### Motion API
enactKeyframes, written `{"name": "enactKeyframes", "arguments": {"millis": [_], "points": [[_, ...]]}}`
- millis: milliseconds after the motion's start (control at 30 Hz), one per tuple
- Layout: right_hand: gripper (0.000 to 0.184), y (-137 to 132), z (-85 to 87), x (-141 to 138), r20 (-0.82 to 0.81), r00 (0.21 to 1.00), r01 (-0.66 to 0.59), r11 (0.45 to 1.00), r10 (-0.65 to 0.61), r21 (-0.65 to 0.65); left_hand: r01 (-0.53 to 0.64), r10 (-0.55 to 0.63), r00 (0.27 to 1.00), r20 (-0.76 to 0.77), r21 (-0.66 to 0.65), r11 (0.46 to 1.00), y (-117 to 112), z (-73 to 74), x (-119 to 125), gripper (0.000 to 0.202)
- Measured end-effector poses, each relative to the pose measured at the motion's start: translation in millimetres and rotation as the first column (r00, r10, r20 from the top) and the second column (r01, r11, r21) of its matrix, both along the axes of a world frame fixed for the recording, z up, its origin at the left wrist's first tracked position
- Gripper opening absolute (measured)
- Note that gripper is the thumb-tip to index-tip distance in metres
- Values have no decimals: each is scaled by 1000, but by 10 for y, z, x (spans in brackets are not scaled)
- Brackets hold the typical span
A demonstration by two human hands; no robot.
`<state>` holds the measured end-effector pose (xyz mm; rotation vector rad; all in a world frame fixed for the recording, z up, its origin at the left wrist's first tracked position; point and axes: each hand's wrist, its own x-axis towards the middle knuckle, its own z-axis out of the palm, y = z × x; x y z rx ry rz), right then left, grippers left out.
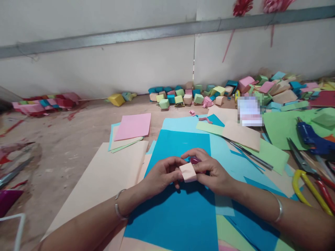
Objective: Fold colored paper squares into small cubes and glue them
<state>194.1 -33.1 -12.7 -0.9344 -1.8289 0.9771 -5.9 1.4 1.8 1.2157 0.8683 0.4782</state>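
The left hand (165,174) and the right hand (213,172) are close together near the middle of the frame, with the fingers of both pinched on one small peach paper box (187,171). The box sits right between them: it is to the right of the left hand and to the left of the right hand. Both hands touch it, so neither one is nearer. The box looks about as wide as it is tall, so I cannot pick out a long way on it. It is tipped a little, with one flat side facing up at us. Just behind it, by the right fingers, a dark red bit (194,160) peeks out, but I cannot tell what it is. Under the hands lies a big blue sheet (172,216), its long way running up the frame. A pink sheet (133,126) is on a little pile, up and to the left. Farther up, small paper boxes (171,99) stand on the surface (86,125) by the wall. Scissors (308,169) lie at the far right.
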Motion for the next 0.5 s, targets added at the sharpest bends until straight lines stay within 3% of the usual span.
{"name": "enactKeyframes", "arguments": {"millis": [167, 500], "points": [[63, 15, -48, 39, 33, 998, -45, 999, 45, 5, -8, 7, 1000, 27, 26, 1000, 9, -3, -14, 30], [62, 12, -75, 52, 46, 997, -66, 997, 64, 33, 27, -27, 999, 18, 23, 999, -2, -66, -51, 33]]}}
